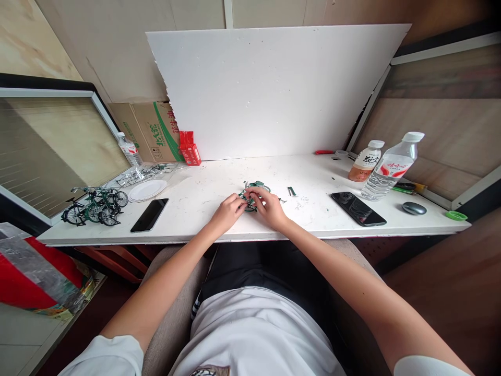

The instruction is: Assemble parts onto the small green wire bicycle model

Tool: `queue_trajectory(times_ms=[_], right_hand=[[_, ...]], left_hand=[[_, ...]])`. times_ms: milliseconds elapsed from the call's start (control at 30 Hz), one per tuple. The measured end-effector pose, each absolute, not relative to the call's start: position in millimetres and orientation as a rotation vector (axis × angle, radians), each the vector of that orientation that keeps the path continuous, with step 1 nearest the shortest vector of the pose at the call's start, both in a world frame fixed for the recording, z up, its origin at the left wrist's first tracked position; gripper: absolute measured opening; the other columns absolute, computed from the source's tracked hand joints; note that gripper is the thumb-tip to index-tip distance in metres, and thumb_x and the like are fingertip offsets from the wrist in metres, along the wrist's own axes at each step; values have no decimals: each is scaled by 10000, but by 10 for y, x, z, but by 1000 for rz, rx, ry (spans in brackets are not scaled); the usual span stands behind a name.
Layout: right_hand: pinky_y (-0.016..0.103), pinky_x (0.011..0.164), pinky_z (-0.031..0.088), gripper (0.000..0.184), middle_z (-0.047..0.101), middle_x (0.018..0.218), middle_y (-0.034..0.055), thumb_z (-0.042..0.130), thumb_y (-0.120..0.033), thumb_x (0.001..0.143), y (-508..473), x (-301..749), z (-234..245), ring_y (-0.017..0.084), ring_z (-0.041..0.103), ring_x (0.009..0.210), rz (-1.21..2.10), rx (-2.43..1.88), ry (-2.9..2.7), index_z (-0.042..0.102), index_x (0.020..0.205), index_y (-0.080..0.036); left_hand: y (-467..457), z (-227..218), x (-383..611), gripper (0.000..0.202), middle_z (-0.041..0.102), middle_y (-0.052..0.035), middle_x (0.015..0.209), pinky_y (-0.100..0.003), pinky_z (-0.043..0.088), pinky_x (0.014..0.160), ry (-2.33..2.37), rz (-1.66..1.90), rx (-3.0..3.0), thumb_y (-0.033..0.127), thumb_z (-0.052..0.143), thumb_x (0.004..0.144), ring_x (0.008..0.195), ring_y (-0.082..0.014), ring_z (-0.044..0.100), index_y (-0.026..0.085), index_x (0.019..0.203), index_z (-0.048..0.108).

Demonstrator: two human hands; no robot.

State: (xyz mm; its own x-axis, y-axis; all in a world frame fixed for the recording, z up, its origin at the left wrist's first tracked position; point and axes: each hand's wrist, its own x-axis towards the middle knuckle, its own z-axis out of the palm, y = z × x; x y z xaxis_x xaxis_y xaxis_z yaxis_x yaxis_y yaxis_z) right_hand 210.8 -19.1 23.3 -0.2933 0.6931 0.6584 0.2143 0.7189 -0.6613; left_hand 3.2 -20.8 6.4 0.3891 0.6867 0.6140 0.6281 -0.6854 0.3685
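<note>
Both hands meet at the middle of the white table (219,230), near its front edge. The left hand (227,213) and the right hand (270,208) have their fingers closed around a small green toy bicycle (254,188), which sits on the tabletop between them; its far wheel sticks out past the fingertips.

Just right of the hands lie a small green part (290,191) and a few loose bits, then a black phone (358,208) and two bottles (385,166) close to the right edge, with a grey mouse (414,208) near that front corner. To the left there is a bare stretch of table, then a second black phone (149,214), a white plate (147,190) and a cluster of finished toy bicycles (96,205) at the left edge. A white board (274,89) stands along the back, leaving open tabletop between it and the hands.
</note>
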Motion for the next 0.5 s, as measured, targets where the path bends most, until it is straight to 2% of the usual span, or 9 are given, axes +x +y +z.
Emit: queue_trajectory(times_ms=[167, 267, 367, 500], right_hand=[[422, 824, 639, 374, 773, 1215, 90, 454, -516, 1127, -207, 2098, 245, 276, 755, 1108, 559, -724, -1825, 691, 1325, -305], [400, 810, 639, 358, 771, 1248, 84, 516, -530, 1107, -196, 2105, 247, 273, 733, 1144, 474, -751, -1789, 741, 1264, -299], [380, 777, 636, 336, 777, 1180, 89, 578, -524, 1086, -160, 2121, 230, 256, 723, 1073, 397, -726, -1763, 780, 1207, -284], [383, 773, 635, 316, 768, 1153, 88, 556, -465, 1106, -111, 2131, 198, 242, 722, 1008, 398, -685, -1768, 778, 1253, -294]], left_hand=[[-202, 57, 29, 164, 677, -73, 1030, -315, 574, 816, 1194, 1189, 2559, 175, 593, 1032, 835, -171, 675, 197, 1040, 756], [-198, 51, 27, 161, 678, -72, 1026, -313, 573, 818, 1178, 1203, 2567, 173, 595, 1034, 829, -168, 678, 191, 1049, 755], [-192, 42, 25, 154, 678, -69, 1021, -311, 571, 809, 1169, 1222, 2581, 177, 601, 1034, 812, -162, 676, 185, 1049, 754], [-187, 35, 19, 153, 678, -64, 1015, -303, 567, 785, 1161, 1224, 2597, 179, 601, 1035, 805, -159, 677, 186, 1060, 752]])
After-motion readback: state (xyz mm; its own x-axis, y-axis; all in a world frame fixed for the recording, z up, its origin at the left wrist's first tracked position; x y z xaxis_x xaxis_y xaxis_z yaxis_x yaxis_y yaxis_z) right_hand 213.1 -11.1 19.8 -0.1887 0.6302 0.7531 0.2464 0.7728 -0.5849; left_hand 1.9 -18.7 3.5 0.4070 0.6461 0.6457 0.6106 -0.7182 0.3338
